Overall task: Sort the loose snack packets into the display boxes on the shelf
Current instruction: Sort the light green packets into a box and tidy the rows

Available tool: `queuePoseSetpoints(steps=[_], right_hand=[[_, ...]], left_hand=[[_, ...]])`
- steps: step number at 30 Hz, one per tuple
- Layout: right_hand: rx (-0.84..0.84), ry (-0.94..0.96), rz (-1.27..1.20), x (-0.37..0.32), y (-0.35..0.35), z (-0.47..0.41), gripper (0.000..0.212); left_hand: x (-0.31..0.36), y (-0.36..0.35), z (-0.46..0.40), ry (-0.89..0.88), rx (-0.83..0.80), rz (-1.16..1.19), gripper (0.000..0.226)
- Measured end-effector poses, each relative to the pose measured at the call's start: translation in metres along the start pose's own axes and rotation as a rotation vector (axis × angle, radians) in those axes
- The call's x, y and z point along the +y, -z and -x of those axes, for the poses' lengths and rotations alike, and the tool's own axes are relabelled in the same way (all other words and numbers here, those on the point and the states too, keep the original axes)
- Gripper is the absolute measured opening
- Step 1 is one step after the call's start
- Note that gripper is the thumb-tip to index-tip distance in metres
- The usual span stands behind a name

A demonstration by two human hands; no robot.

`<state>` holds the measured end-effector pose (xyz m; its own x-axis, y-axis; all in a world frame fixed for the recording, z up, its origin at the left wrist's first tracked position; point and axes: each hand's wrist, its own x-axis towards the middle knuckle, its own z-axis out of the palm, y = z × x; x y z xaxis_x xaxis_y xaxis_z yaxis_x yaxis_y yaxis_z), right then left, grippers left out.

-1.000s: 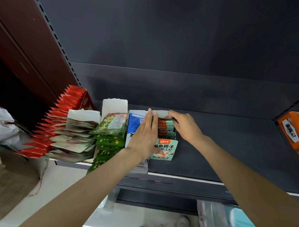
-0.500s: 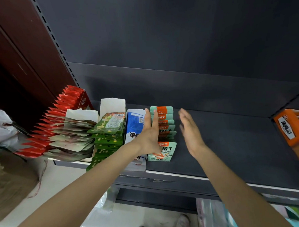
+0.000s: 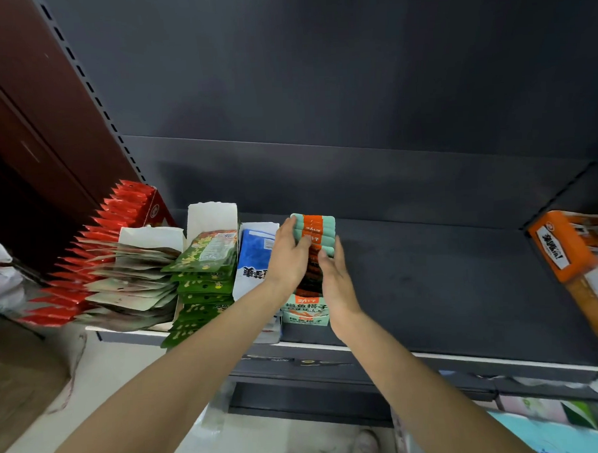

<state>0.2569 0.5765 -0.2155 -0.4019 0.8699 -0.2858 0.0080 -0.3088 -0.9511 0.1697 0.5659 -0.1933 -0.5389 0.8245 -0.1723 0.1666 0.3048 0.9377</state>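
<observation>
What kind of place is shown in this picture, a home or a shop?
Most likely a small shop. The dark metal shelf has slotted uprights like retail racking, and snack packets stand in rows in display boxes: red packets, green packets and the mint and orange packets between the left hand and right hand.

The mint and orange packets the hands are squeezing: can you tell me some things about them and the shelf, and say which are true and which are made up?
1. Both hands touch the mint and orange packets. True: the left hand is on their left side, the right hand on their right.
2. The green packets sit to the right of the blue box. False: they are on its left.
3. The red packets are at the far left of the row. True.
4. The orange box stands beside the blue box. False: it is far off at the shelf's right end.
</observation>
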Motion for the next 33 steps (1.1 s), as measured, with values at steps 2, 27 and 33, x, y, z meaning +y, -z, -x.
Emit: queuePoseSetpoints(steps=[2,27,33], right_hand=[[0.008,0.020,0.014,0.001,0.003,0.000,0.046],[-0.210,0.487,0.840,-0.004,0.081,0.004,0.018],[-0.160,0.620,1.039,0.007,0.073,0.001,0.025]], left_hand=[[0.000,-0.001,0.001,-0.067,0.048,-0.144,0.043],[-0.017,0.067,0.026,-0.731,-0.266,-0.932,0.015],[0.005,0.058,0.032,-0.613,-0.327,-1.141,0.025]])
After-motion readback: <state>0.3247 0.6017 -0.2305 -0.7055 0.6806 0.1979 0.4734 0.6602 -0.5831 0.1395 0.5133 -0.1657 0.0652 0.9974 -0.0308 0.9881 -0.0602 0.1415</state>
